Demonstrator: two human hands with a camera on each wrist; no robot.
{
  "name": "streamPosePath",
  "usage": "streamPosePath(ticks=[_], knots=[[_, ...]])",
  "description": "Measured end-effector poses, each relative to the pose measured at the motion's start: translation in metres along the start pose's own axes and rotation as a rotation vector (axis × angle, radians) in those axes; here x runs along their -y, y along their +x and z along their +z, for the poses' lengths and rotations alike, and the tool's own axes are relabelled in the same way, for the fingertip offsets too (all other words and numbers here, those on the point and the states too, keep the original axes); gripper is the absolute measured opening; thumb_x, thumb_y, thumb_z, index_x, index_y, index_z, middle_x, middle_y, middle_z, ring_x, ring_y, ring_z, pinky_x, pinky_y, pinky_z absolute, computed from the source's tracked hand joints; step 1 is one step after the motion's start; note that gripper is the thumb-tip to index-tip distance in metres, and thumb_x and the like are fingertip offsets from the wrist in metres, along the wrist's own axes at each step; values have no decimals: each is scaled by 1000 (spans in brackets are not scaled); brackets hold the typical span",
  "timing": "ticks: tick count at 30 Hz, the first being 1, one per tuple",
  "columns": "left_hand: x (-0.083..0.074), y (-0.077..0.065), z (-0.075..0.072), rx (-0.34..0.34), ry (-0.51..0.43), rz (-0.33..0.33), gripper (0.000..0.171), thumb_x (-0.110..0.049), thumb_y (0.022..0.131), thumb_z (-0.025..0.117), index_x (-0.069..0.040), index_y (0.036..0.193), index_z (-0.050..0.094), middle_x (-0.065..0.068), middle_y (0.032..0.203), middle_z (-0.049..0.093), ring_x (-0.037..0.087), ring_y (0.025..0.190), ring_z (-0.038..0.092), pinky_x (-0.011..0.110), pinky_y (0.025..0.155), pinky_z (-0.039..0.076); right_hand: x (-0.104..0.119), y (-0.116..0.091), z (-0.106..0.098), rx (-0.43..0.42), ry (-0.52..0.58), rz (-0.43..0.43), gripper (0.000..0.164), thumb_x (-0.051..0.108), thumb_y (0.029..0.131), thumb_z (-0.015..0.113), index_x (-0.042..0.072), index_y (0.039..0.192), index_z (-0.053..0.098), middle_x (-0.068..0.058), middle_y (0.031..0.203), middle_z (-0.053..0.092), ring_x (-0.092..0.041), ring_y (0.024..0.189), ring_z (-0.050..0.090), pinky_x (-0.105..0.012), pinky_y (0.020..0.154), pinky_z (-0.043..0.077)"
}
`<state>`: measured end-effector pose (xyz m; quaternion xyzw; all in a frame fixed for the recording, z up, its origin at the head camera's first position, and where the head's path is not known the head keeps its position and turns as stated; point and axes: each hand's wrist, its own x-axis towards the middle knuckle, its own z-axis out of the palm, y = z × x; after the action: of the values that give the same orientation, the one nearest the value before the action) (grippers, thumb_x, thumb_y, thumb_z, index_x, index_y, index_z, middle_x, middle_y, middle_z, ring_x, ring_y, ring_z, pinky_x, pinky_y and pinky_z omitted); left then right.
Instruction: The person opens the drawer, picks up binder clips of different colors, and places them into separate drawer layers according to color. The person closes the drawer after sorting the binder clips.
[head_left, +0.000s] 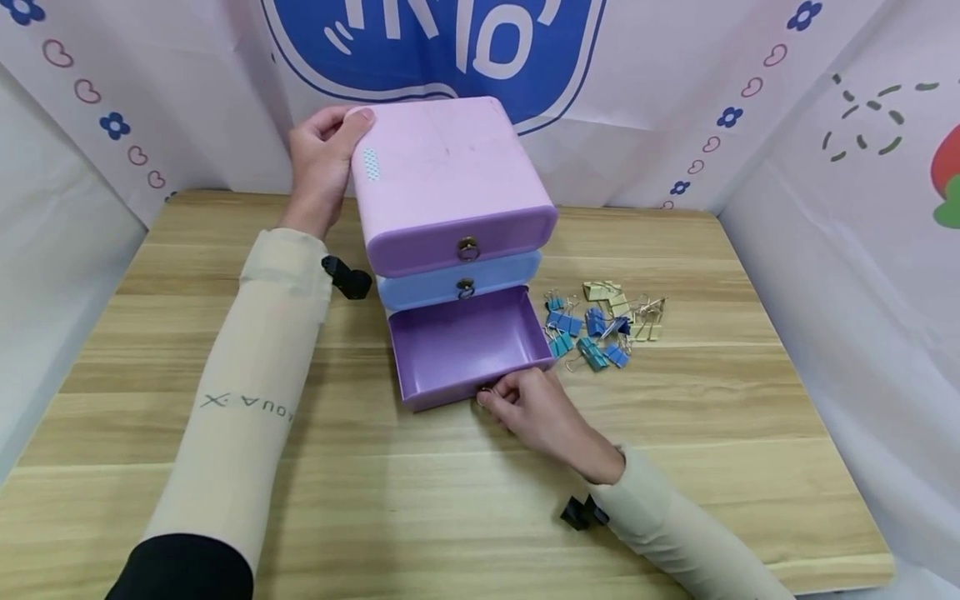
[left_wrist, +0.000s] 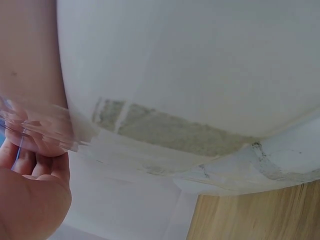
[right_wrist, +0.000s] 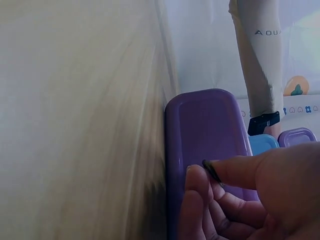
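Observation:
A small three-tier drawer cabinet (head_left: 450, 167) with a pink top stands on the table. Its bottom purple drawer (head_left: 468, 342) is pulled far out and has nothing inside; the blue middle drawer (head_left: 420, 292) and purple top drawer (head_left: 420, 250) are in. My left hand (head_left: 318, 167) grips the cabinet's back left corner, thumb on top and fingers over the rear side. With thumb and fingertips my right hand (head_left: 536, 408) pinches the ring pull (right_wrist: 212, 171) on the bottom drawer's front. Blue, teal and pale yellow binder clips (head_left: 592, 354) lie in a loose pile right of the drawer.
The wooden table (head_left: 712, 467) carries the cabinet and the clips. White printed cloth (head_left: 637, 150) hangs close behind the cabinet, and white walls stand at both sides. Black wrist mounts (head_left: 347, 277) stick out from both sleeves.

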<state>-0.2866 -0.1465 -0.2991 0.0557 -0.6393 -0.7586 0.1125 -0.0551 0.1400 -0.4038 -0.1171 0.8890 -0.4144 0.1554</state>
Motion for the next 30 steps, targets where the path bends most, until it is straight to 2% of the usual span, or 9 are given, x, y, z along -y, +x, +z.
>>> streamPosePath(ticks=[8,12,20,30], knots=[[0,1,-1,-3,-35,17,21,-24,92,83,-11,109,78,-2,99,73,10,86,66,22,79,55,-5,2,4,-25,-28,-34,18,17,97,77,7,82,78,-2,71,73,-7,56,60,-23,52,52],[1,1,-1,3,-33,20,20,-24,92,83,-11,108,79,-2,99,72,10,86,66,21,78,55,-8,2,6,-45,-70,-70,14,14,95,79,6,83,78,-3,77,75,-5,62,64,-19,59,56],[2,1,-1,2,-29,21,20,-24,93,82,-11,109,79,-3,98,73,9,85,66,21,77,55,-11,-4,3,-66,-162,-90,12,15,91,83,6,87,76,-3,82,76,-5,70,69,-14,65,56],[3,1,-2,6,-8,31,20,-25,93,82,-12,108,78,-3,97,72,9,85,65,20,77,54,-24,-22,-17,-99,-286,-148,16,14,88,85,3,96,76,-4,86,75,-6,74,69,-12,67,56]])
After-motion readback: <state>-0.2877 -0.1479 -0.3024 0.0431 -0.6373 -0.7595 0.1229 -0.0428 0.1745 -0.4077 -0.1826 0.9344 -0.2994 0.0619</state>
